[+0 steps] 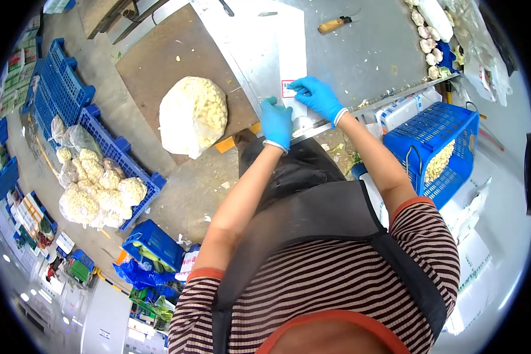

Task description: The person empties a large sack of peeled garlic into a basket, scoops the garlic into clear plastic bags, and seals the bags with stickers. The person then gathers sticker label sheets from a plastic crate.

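My left hand [277,123], in a blue glove, hovers at the near edge of the metal table, fingers apart and holding nothing that shows. To its right, my right hand [316,97], also gloved in blue, has its thumb and fingertips pinched at a red-bordered label [288,89]. That label sits at the near end of a long white strip [291,47] lying across the table. Left of my hands, a clear plastic bag [193,117] full of pale peeled garlic cloves rests on a brown board [153,59].
A wooden-handled knife [334,25] lies on the metal table [374,50]. Whole garlic bulbs [428,44] line its right end. At right stands a blue crate [461,138] with cloves. Bags of garlic [94,192] sit on blue pallets [56,94] at left.
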Demonstrator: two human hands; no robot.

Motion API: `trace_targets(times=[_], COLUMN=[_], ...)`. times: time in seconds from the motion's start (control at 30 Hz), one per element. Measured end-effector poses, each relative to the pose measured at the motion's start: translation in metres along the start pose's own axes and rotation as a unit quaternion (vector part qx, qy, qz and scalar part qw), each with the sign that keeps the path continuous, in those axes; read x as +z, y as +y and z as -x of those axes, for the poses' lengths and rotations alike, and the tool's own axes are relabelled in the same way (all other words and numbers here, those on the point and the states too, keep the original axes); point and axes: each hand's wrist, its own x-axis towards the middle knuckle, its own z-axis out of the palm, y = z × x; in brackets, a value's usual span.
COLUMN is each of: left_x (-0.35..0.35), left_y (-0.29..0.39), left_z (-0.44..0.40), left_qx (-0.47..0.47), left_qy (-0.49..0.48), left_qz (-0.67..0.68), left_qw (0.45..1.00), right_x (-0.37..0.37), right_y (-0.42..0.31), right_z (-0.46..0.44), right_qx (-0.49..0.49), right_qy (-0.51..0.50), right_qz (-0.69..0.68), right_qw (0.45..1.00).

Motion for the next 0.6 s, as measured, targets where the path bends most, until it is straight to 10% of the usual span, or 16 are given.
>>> trace_targets(times=[0.3, 0.43, 0.6], left_x=[0.011, -0.001, 0.0], left_y=[-0.029, -0.016, -0.023], left_z=[-0.019, -0.016, -0.022], left_qx=[0.126, 0.046, 0.014], left_qy=[-0.08, -0.17, -0.169], left_qz=[0.054, 0.152, 0.225], left_qw=[0.987, 0.973, 0.959], right_x=[-0.008, -0.009, -0.032], right_y=[-0.016, -0.017, -0.003], right_z=[0.006, 0.005, -0.014], right_qx=[-0.024, -0.125, 0.082], right_qy=[-0.061, -0.035, 0.075], right_qz=[0.108, 0.16, -0.059], right_qw=[0.992, 0.979, 0.992])
